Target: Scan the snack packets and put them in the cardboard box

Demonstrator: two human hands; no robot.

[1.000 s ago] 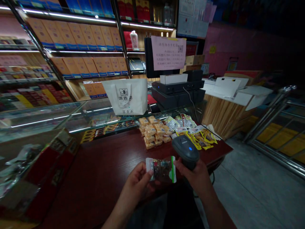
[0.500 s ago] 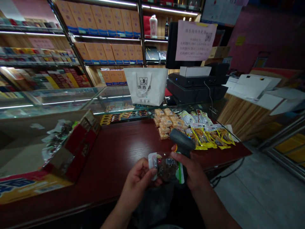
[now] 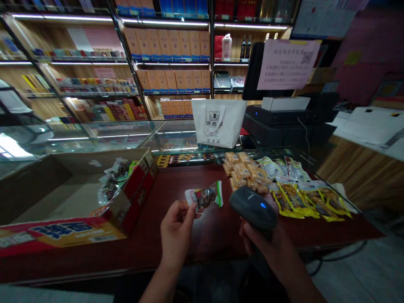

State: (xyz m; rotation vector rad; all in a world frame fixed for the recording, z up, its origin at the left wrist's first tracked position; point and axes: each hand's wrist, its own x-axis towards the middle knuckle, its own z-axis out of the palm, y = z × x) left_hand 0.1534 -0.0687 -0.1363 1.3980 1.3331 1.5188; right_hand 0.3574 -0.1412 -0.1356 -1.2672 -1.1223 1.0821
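Pinched by one end in my left hand (image 3: 178, 225) is a small clear snack packet (image 3: 206, 196) with dark contents and a green-edged end. It hangs above the dark red counter (image 3: 151, 235). My right hand (image 3: 265, 242) is wrapped round the handle of a dark barcode scanner (image 3: 252, 206), which shows a lit blue light on top. The scanner head is to the right of the packet, apart from it. Behind the scanner lie a pile of wrapped orange-tan snacks (image 3: 243, 170) and several yellow-edged packets (image 3: 293, 198).
An open cardboard box (image 3: 63, 176) at left holds several similar dark packets (image 3: 115, 181). A white paper bag (image 3: 217, 124) stands on the glass case at the back. Right of it is a till with a monitor (image 3: 252, 71). Silvery packets (image 3: 273, 167) lie beyond the yellow-edged ones.
My right hand has let go of the packet's green end and moved right with the scanner. The left hand keeps the packet, lifted farther forward. The view has turned left.
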